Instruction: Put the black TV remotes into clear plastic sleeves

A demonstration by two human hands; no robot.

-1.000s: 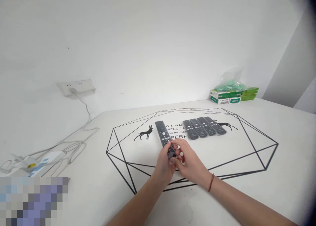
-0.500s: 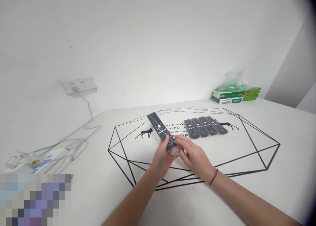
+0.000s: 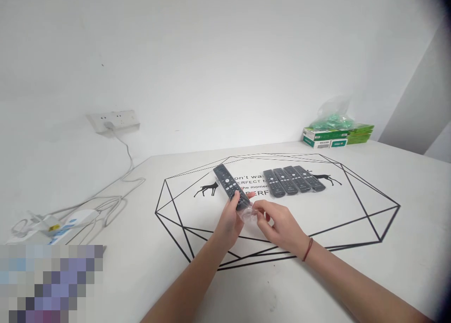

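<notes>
A black remote control (image 3: 226, 181) is held tilted above the table, its far end pointing up and left. My left hand (image 3: 230, 218) is closed around its lower end, with the thumb lying on the buttons. Clear plastic wrap (image 3: 248, 213) bunches out past that lower end. At this plastic, the fingers of my right hand (image 3: 278, 219) are pinched together, gripping its edge. Farther right, several more black remote controls (image 3: 289, 181) lie side by side on the table in clear wrapping.
Green and white boxes (image 3: 326, 137) with a clear plastic bag (image 3: 334, 116) on top stand at the back right. A power strip (image 3: 72, 224) and loose cables lie at the left, below a wall socket (image 3: 116, 121). The white tabletop (image 3: 317, 276) carries printed black lines.
My right fingers have drawn slightly away from the remote control and now pinch the plastic at its lower end. The remote control has shifted slightly; my left hand still holds it.
</notes>
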